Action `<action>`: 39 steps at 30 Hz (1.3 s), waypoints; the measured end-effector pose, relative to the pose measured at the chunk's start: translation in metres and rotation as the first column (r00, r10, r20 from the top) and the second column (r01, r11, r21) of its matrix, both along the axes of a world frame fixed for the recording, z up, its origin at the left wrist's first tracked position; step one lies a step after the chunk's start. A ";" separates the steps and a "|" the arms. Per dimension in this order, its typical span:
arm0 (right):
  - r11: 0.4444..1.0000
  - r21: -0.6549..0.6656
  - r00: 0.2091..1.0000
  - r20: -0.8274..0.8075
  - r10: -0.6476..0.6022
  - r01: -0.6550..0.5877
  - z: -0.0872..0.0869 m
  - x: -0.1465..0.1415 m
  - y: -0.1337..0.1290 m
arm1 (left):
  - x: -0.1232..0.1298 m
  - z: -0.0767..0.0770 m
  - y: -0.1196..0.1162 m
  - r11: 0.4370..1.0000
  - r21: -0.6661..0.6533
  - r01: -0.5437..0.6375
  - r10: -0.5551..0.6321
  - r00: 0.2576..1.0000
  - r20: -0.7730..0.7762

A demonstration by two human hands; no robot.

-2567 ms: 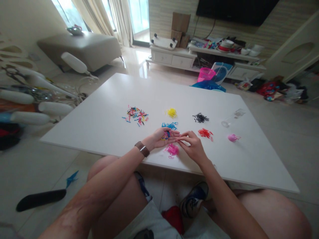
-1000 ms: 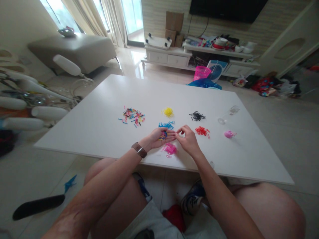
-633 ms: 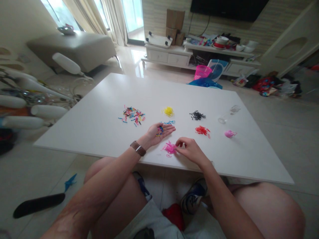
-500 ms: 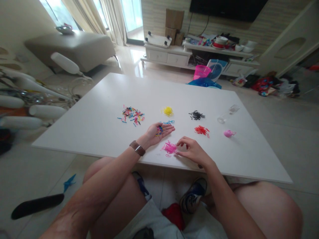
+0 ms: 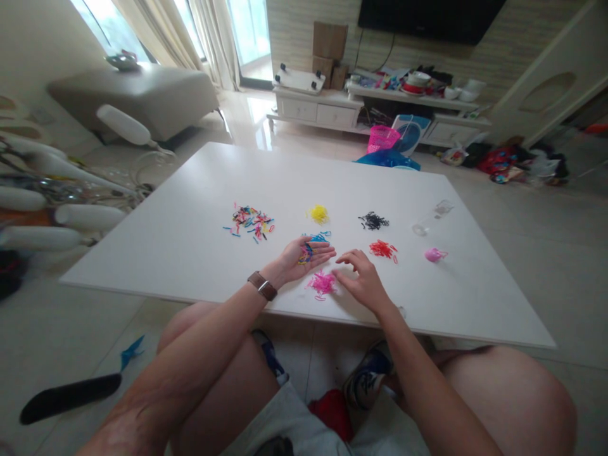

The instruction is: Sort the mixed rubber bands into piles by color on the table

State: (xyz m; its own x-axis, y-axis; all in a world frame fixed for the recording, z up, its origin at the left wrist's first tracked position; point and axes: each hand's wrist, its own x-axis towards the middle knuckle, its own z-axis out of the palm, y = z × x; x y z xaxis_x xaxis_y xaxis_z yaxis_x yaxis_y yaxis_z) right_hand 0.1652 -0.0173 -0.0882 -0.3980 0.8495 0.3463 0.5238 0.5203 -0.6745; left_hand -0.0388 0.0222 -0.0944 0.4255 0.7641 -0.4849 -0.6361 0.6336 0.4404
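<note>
My left hand (image 5: pixel 306 256) lies palm up above the white table, fingers stretched out, with several small coloured rubber bands (image 5: pixel 305 254) cupped in the palm. Just to its right, my right hand (image 5: pixel 358 273) hovers with thumb and fingers apart, and nothing shows between them. Its thumb is close to a pile of pink rubber bands (image 5: pixel 322 285). Blue rubber bands (image 5: pixel 321 236) lie behind my left hand, which partly hides them. Farther back are yellow rubber bands (image 5: pixel 320 214) and black rubber bands (image 5: pixel 373 221). Red rubber bands (image 5: pixel 382 249) lie to the right.
A mixed heap of coloured bands (image 5: pixel 250 221) lies on the left of the white table (image 5: pixel 156 253). On the right are a clear container (image 5: pixel 432 217) on its side and a small pink object (image 5: pixel 434 254). A pink basket (image 5: pixel 382 138) stands beyond the far edge.
My right hand has lifted slightly up and away from the pink pile, its fingers nearer the left fingertips. My left hand stays palm up with the bands in it.
</note>
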 end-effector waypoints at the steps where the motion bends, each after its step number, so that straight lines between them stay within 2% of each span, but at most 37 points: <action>1: 0.999 0.025 1.000 -0.019 -0.025 0.025 0.005 -0.004 0.002 | 0.001 -0.001 -0.001 1.000 -0.001 0.023 -0.023 1.000 0.006; 3: 0.998 0.058 0.999 -0.036 -0.032 0.034 0.014 -0.013 0.007 | 0.005 -0.003 -0.003 0.998 -0.006 0.062 -0.062 0.998 0.018; 6: 0.997 0.066 0.999 0.006 0.039 -0.039 0.019 -0.030 0.016 | 0.012 -0.006 -0.005 0.998 -0.010 0.067 -0.067 0.997 0.033; 11: 0.990 0.057 0.988 0.103 0.119 -0.126 0.008 -0.046 0.027 | 0.019 -0.007 -0.007 1.000 0.008 0.007 -0.008 0.997 0.073; 16: 0.989 0.059 0.987 0.096 0.127 -0.133 0.000 -0.047 0.031 | 0.021 -0.007 -0.006 1.000 0.014 0.001 -0.003 0.995 0.103; 25: 0.985 0.040 0.980 0.113 0.164 -0.169 0.001 -0.047 0.029 | 0.020 0.003 -0.009 1.000 -0.018 0.015 -0.014 0.998 0.056; 33: 0.986 0.030 0.979 0.121 0.162 -0.167 -0.001 -0.053 0.027 | 0.019 -0.002 -0.006 1.000 -0.001 0.010 -0.009 0.998 0.066; 39: 0.992 0.041 0.992 0.032 0.118 -0.119 0.004 -0.052 0.026 | 0.018 0.005 -0.009 0.999 -0.034 0.034 -0.032 0.998 0.061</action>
